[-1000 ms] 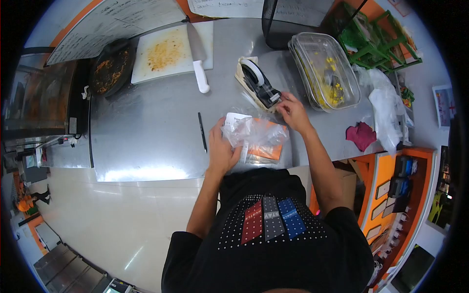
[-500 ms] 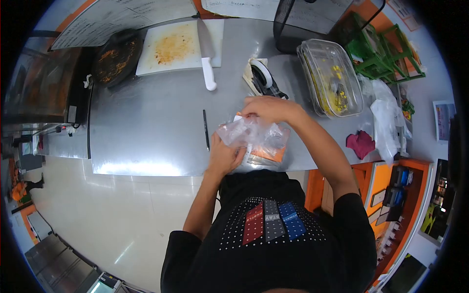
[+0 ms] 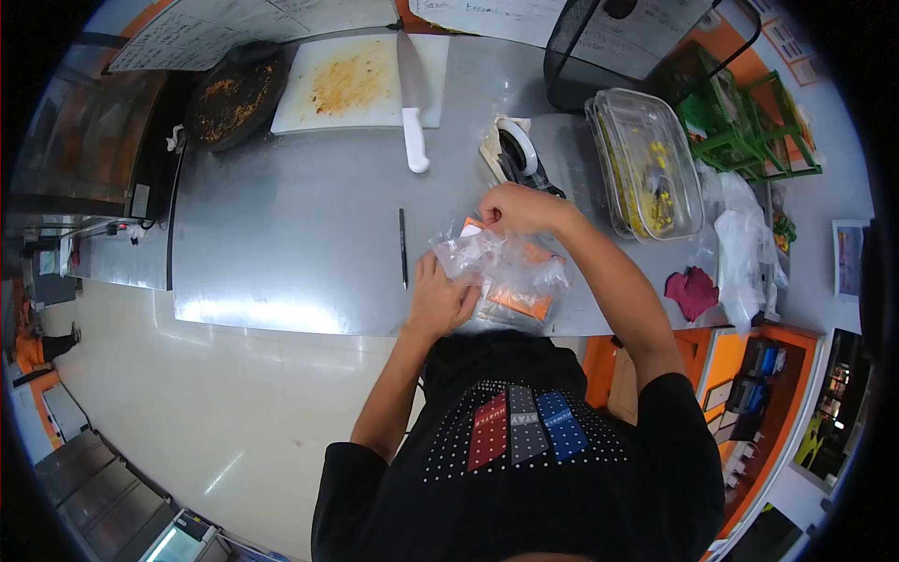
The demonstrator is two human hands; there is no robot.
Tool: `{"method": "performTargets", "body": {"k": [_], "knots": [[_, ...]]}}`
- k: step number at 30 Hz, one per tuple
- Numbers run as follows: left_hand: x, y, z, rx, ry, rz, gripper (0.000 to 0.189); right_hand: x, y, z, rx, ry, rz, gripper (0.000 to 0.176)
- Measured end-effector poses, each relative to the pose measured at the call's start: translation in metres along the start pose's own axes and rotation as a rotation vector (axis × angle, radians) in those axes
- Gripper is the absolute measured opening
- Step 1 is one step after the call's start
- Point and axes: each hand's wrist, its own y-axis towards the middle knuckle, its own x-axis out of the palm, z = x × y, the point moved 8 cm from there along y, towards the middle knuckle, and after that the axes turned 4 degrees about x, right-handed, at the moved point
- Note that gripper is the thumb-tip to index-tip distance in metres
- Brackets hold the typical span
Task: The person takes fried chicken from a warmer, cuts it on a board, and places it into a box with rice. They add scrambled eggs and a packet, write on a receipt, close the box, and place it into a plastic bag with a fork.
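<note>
A crumpled clear plastic bag [image 3: 501, 258] lies at the table's front edge, with an orange-and-white packet [image 3: 521, 303] showing in and under it. My left hand [image 3: 438, 298] is at the bag's left side, its fingers closed on the plastic. At the bag's upper edge my right hand [image 3: 517, 208] has its fingers curled down in a pinch, close to an orange corner. Its fingertips are partly hidden, and the plastic bunches between both hands. Left of the bag lies a black pen [image 3: 404, 248]. Just beyond my right hand sits a tape dispenser [image 3: 518, 155].
A large knife [image 3: 414, 140] rests on a stained white cutting board [image 3: 290, 103] beside a dark pan [image 3: 234, 98]. To the right stand a clear lidded container [image 3: 646, 164], a black mesh basket [image 3: 573, 80], green racks [image 3: 777, 126] and a maroon cloth [image 3: 692, 292] on the steel table [image 3: 281, 234].
My right hand has shifted slightly right and more of the orange packet's upper corner shows beside it. The view has moved a little; my left hand stays on the bag.
</note>
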Motion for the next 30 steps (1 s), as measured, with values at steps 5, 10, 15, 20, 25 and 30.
{"method": "performTargets", "body": {"k": [5, 10, 15, 20, 25, 30], "knots": [[0.002, -0.001, 0.0, -0.01, 0.0, -0.025, 0.018, -0.007, -0.004, 0.016, 0.172, 0.226, 0.052, 0.025], [-0.004, 0.005, 0.005, -0.014, 0.005, -0.028, 0.022, -0.004, 0.003, 0.027, 0.298, 0.362, -0.091, 0.024], [-0.006, 0.006, 0.005, -0.028, -0.034, -0.006, 0.025, 0.001, 0.01, 0.03, 0.229, 0.425, -0.287, 0.024], [0.001, 0.002, 0.001, -0.026, -0.062, -0.038, 0.03, 0.008, 0.01, 0.036, 0.216, 0.466, -0.322, 0.016], [0.005, 0.003, 0.0, -0.064, -0.132, -0.127, 0.04, -0.009, -0.011, 0.019, 0.089, -0.161, 0.089, 0.017], [0.014, -0.033, -0.04, -0.242, -0.127, 0.171, 0.047, -0.018, -0.145, 0.025, 0.037, 0.352, 1.132, 0.016]]}}
